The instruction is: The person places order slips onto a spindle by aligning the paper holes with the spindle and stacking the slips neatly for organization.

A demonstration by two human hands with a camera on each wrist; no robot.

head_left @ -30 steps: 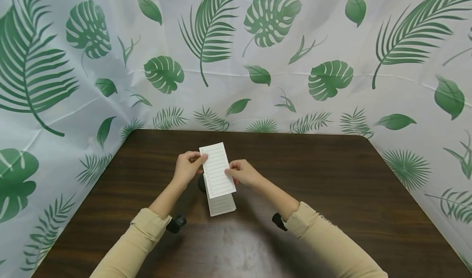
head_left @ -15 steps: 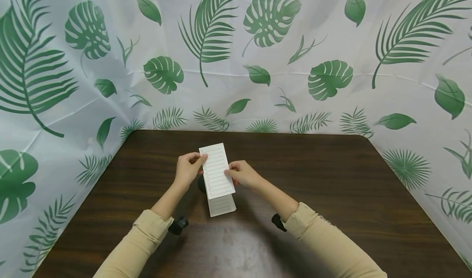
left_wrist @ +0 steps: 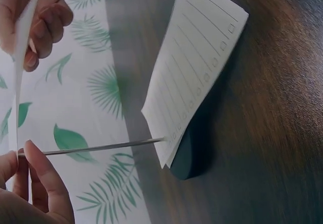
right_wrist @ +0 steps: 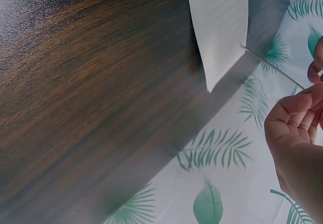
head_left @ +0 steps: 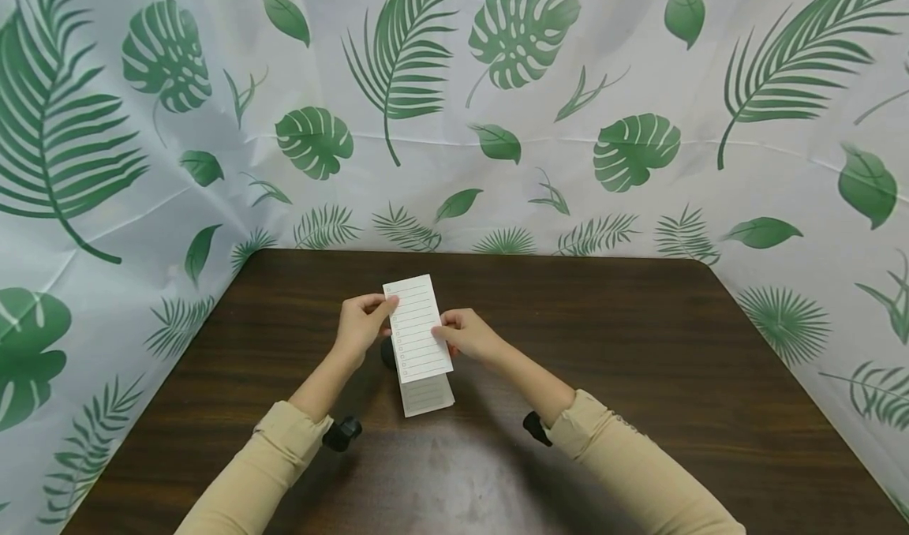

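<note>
Both hands hold a white lined checklist slip (head_left: 417,338) above the table, seen almost edge-on in the left wrist view. My left hand (head_left: 357,328) pinches its upper left edge, while my right hand (head_left: 470,334) pinches the right edge lower down. Under it, other lined slips (left_wrist: 194,57) lie over the black base (left_wrist: 182,158) of a bill spike. The thin metal rod (left_wrist: 101,147) of that spike rises through the lower slips and meets the held slip near the left fingers. Whether it pierces the held slip cannot be told.
A dark wood-grain table (head_left: 604,377) spreads around the hands. White cloth (head_left: 440,196) with green leaf prints hangs along its back and sides. Black wrist devices (head_left: 342,434) sit by both beige sleeves (head_left: 263,464).
Almost nothing differs. The held slip has tilted very slightly, and both hands keep their grip in the same place.
</note>
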